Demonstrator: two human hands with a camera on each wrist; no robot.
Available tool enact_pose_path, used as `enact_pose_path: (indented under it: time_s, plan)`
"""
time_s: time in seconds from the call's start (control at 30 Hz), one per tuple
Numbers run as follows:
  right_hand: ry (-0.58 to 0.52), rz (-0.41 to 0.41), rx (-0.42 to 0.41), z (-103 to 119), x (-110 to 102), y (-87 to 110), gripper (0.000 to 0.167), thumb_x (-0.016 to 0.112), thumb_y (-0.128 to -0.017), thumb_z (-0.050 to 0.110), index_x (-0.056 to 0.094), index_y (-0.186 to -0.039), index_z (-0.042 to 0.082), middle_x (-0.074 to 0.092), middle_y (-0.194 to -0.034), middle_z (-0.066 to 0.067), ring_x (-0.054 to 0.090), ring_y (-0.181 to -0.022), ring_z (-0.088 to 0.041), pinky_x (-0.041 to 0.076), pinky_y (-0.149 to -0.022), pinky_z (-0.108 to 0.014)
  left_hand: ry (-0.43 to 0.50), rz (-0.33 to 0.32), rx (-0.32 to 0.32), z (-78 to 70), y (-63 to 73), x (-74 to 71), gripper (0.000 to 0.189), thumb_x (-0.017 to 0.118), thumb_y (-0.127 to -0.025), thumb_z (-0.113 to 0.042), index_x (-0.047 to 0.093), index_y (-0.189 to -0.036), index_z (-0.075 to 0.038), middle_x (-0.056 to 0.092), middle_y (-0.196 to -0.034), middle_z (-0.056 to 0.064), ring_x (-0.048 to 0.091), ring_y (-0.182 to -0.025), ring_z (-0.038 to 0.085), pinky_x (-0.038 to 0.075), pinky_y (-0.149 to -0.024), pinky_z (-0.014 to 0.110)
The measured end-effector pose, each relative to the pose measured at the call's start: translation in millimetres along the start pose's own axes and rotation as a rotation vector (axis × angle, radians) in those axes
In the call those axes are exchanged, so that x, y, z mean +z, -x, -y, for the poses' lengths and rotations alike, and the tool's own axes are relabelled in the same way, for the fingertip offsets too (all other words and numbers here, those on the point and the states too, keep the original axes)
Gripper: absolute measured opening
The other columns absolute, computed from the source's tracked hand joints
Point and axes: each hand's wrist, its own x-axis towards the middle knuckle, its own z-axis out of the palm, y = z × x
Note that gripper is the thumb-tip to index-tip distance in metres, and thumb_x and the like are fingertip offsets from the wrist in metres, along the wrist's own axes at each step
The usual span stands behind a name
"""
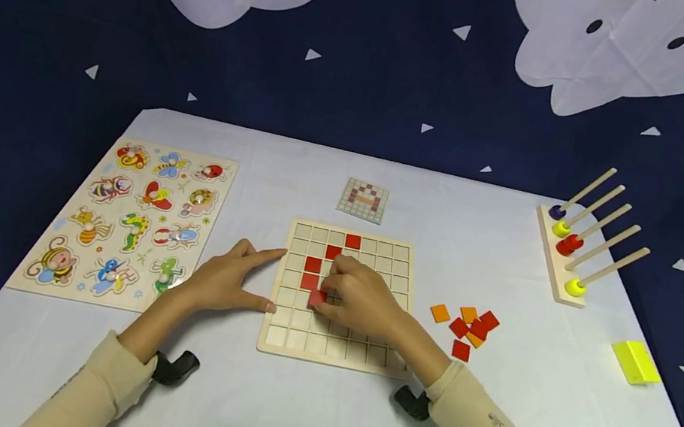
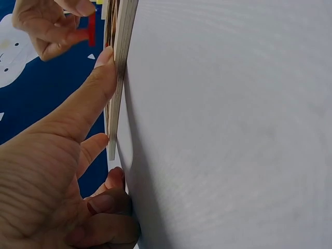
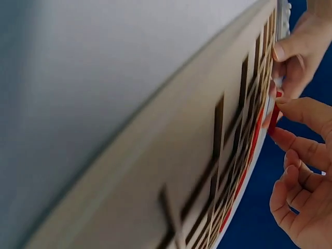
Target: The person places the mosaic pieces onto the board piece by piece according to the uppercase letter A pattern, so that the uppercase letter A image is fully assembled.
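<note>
A wooden grid board [image 1: 285, 341] lies mid-table with several red square tiles set in its cells, one of them a red tile [image 1: 353, 241] in the top row. My right hand [image 1: 364, 298] pinches another red square tile [image 1: 316, 298] between thumb and fingers, just over the board's left part. In the right wrist view that pinched tile [image 3: 275, 118] stands slightly off the grid. My left hand [image 1: 227, 281] touches the board's left edge with spread thumb and index finger; the left wrist view shows its thumb [image 2: 91, 98] against the rim.
Loose red and orange tiles [image 1: 460, 350] lie right of the board. Behind it is a small pattern card [image 1: 363, 200]. An insect puzzle board [image 1: 124, 221] lies at left. A peg stand with coloured beads [image 1: 563, 264] and a yellow block [image 1: 636, 362] are at right.
</note>
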Motion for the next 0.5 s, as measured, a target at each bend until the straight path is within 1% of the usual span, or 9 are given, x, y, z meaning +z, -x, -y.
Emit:
enact_pose_path:
  time_s: [0.13,0.27,0.37,0.5]
  plan:
    - [-0.024,0.015,0.006,5,9,-4.8,0.018,0.081,-0.082,0.025,0.076,-0.088,0.009,0.052,-0.089,0.001,0.05,-0.081,-0.012,0.048,-0.07,-0.027,-0.001,0.003,0.0,-0.8,-0.7,0.4,0.093,0.084,-0.073,-0.052,0.043,-0.151,-0.026,0.045,-0.103,0.007,0.047,-0.072,0.019,0.037,-0.062,0.031]
    - [-0.043,0.019,0.033,5,15,-6.1,0.018,0.082,-0.082,0.023,0.074,-0.089,0.008,0.05,-0.09,0.002,0.049,-0.084,-0.011,0.048,-0.07,-0.026,-0.001,0.004,0.007,-1.9,-1.6,1.1,0.093,0.083,-0.073,-0.053,0.043,-0.151,-0.026,0.045,-0.103,0.007,0.047,-0.072,0.019,0.038,-0.062,0.031]
    - [-0.065,0.042,0.061,7,17,-7.9,0.017,0.082,-0.083,0.023,0.071,-0.087,0.011,0.048,-0.09,0.001,0.046,-0.083,-0.012,0.046,-0.066,-0.025,-0.006,-0.001,0.012,-2.0,-2.1,1.2,0.093,0.083,-0.073,-0.053,0.043,-0.151,-0.025,0.045,-0.103,0.007,0.047,-0.071,0.018,0.038,-0.062,0.031]
    - [-0.072,0.075,0.075,11,16,-11.3,0.017,0.08,-0.085,0.025,0.069,-0.087,0.013,0.049,-0.091,-0.001,0.046,-0.084,-0.014,0.045,-0.066,-0.025,-0.009,-0.006,0.003,0.3,-1.3,1.4,0.092,0.083,-0.073,-0.053,0.043,-0.151,-0.024,0.045,-0.102,0.008,0.046,-0.071,0.018,0.038,-0.062,0.031]
